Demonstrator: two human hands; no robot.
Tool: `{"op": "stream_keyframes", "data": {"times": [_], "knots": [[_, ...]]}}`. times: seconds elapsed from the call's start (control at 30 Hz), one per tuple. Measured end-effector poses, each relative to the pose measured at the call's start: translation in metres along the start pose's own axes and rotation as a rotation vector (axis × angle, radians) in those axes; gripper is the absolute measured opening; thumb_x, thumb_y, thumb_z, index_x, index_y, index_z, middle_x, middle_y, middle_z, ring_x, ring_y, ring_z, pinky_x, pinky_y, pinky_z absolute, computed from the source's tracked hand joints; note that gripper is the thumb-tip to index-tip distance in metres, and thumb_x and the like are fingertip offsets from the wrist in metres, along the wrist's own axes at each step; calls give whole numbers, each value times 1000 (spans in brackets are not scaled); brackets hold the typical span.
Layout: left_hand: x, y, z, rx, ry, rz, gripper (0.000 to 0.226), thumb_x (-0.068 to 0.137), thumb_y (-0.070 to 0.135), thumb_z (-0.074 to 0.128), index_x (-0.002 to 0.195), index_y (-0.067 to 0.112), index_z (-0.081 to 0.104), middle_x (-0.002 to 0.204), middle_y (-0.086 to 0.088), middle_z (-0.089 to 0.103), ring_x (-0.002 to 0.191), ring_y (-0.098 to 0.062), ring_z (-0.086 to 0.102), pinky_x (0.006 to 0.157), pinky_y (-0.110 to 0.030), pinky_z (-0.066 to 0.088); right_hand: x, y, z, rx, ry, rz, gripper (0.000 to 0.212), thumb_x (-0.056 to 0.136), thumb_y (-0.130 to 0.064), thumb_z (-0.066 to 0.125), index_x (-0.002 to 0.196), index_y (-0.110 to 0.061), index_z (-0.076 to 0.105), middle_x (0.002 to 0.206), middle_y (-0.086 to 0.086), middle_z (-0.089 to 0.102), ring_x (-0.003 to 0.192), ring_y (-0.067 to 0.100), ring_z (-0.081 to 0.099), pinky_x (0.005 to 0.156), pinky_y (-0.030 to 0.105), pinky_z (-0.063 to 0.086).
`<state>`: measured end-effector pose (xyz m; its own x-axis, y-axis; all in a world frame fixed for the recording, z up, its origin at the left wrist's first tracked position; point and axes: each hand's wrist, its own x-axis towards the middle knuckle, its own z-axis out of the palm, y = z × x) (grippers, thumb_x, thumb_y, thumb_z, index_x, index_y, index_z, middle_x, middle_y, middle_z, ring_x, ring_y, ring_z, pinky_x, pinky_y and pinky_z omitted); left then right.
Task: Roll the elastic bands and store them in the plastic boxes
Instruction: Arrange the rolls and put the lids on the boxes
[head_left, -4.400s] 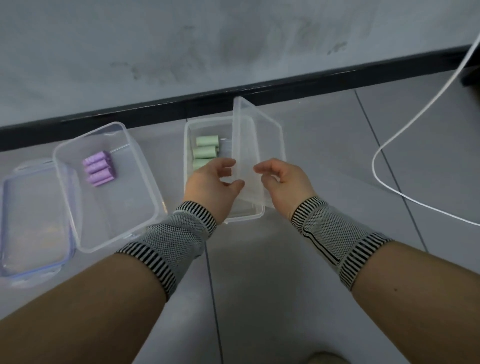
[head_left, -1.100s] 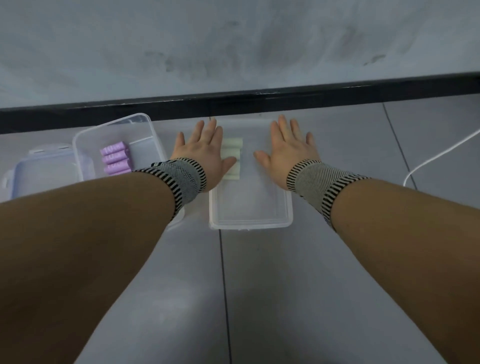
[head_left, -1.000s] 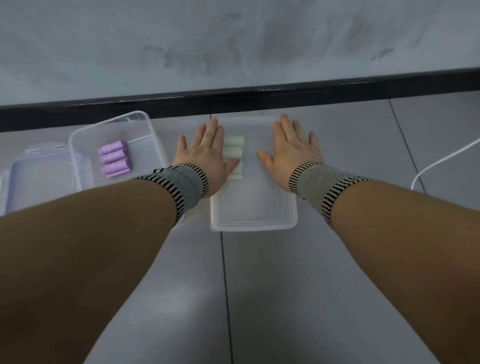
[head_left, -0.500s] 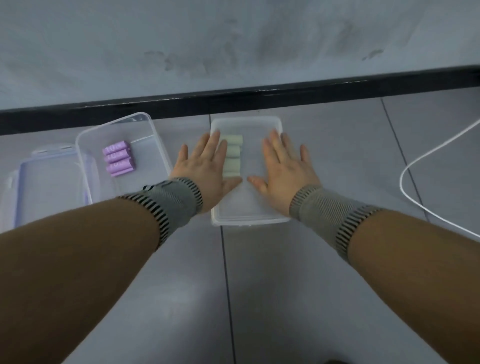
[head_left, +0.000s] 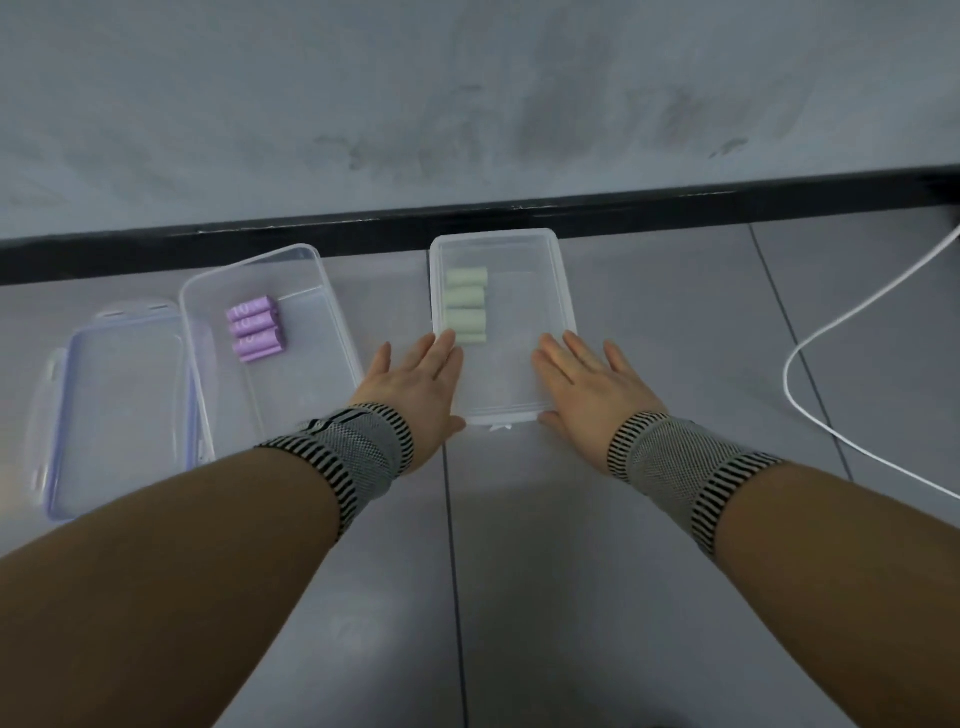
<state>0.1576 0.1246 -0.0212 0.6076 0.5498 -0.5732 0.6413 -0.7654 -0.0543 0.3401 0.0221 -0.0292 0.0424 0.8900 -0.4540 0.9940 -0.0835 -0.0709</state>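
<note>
Judging from the head view, the only one I have, the lidded box should handle light and a bit springy: thin clear plastic, smooth enough to slide on the tiled floor if I push sideways rather than down. Its lid looks seated, and I would press along the rim and corners, where the wall underneath backs the plastic, not on the flexible middle. Inside, the green rolls lie stacked against the left wall at the far half; being soft elastic they risk nothing from pressure, though they could unroll if shaken.

My left hand lies flat, fingers straight and together, over the near-left edge of that lid, holding nothing. My right hand is likewise flat and spread on the near-right part, thumb at the near rim. Both forearms reach forward, low and roughly parallel, with striped wrist bands on each.

To the left, well apart from my hands, the open box holds the purple rolls, and its loose lid rests beside it, touching its left wall. That box I would lift by the rim. A white cable curves along the right.
</note>
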Motion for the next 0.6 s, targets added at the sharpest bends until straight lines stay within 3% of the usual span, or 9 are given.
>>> {"op": "stream_keyframes", "data": {"times": [0.6], "knots": [[29,-9,-14,-66,14,-19,75,97,44,36,148,14,-11,155,0,-24,144,-19,-13,115,-52,1,30,17,-15,65,-11,14,65,99,-40,35,151,-17,2,159,-5,-11,146,16,-10,117,44,3]]}}
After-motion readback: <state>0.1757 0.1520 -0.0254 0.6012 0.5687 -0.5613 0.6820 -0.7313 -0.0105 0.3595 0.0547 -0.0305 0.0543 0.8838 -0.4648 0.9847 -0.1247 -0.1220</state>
